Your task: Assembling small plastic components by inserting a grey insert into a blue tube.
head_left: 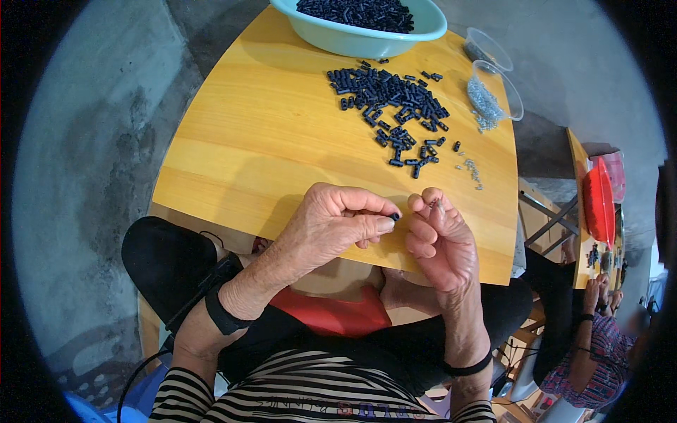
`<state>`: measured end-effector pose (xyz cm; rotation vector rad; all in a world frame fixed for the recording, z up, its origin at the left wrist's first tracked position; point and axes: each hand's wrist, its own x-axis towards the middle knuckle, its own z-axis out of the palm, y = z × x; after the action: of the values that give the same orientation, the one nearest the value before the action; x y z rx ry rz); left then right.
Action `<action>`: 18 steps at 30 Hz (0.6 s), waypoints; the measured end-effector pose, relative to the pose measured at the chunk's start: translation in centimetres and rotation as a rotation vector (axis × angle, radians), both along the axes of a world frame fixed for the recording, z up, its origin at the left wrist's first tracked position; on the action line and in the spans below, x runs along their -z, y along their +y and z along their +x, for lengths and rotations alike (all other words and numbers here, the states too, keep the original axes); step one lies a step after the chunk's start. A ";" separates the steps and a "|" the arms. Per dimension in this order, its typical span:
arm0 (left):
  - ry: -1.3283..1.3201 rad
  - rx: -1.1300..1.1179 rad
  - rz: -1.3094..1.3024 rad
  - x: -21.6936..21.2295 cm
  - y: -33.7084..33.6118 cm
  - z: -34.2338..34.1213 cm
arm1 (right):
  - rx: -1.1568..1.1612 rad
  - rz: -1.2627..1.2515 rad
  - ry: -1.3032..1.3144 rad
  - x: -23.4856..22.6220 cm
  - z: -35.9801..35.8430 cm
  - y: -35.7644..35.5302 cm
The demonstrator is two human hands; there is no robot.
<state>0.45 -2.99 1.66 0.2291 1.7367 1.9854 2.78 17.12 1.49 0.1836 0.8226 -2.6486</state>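
Note:
My left hand (337,224) pinches a small black plastic piece (394,216) between thumb and forefinger, just over the near edge of the yellow wooden table (254,141). My right hand (437,236) is close beside it, fingers curled, holding a tiny metal part (439,206) at the fingertips. The two hands almost touch. A loose heap of black plastic pieces (395,106) lies on the table farther away, and a few small metal bits (472,170) lie to its right.
A light teal basin (423,34) full of black pieces stands at the table's far edge. Two clear plastic cups (513,95) with metal parts sit at the right edge. Another person (589,338) sits at the lower right by a second table with a red tray (599,201).

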 end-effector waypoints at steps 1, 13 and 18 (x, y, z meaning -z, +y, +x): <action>-0.011 0.000 0.010 -0.1 0.1 0.0 | 0.009 -0.039 -0.001 -0.1 0.0 0.0; -0.046 0.000 0.129 -1.3 0.6 0.5 | -0.042 -0.320 -0.059 0.5 0.1 0.1; -0.038 0.014 0.144 -1.3 0.6 0.5 | -0.051 -0.374 -0.065 0.9 0.3 0.1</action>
<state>0.98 -2.42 2.97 0.2502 1.5663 2.0929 3.09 17.26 0.62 0.1465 0.2968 -2.6732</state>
